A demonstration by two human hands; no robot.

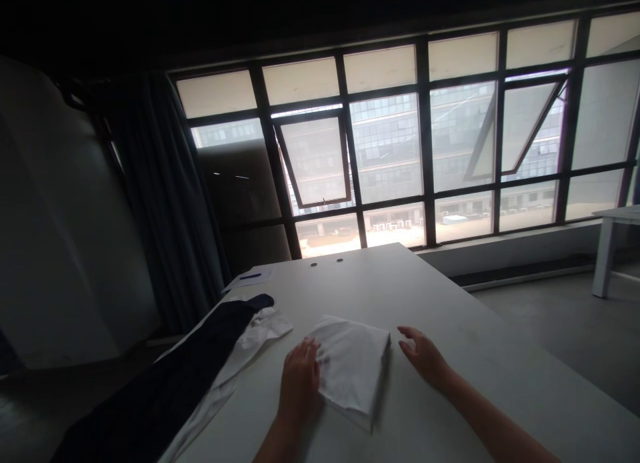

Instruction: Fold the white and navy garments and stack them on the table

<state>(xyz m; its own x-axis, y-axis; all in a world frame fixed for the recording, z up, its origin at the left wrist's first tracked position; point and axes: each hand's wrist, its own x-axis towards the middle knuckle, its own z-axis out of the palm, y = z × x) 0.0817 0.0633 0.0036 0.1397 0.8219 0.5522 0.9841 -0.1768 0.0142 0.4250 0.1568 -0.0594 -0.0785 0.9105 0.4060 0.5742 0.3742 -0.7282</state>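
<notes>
A folded white cloth (353,363), perhaps a garment, lies as a flat, roughly square bundle on the white table (360,286). My left hand (301,373) rests at the bundle's left edge, fingers stretched out and touching it. To the right of the bundle, my right hand (424,356) hovers a little apart from it, thumb and fingers spread with nothing between them. Left of both hands, a dark navy garment (185,376) is draped along the table's left side. Crumpled white fabric (265,329) shows from under and beside the navy garment.
Papers with a dark pen (250,276) lie at the table's far left corner. Two round cable holes (327,262) are near the far edge. A dark curtain (165,216) hangs at left, and tall windows (390,149) stand behind. Another white table (603,249) is at far right.
</notes>
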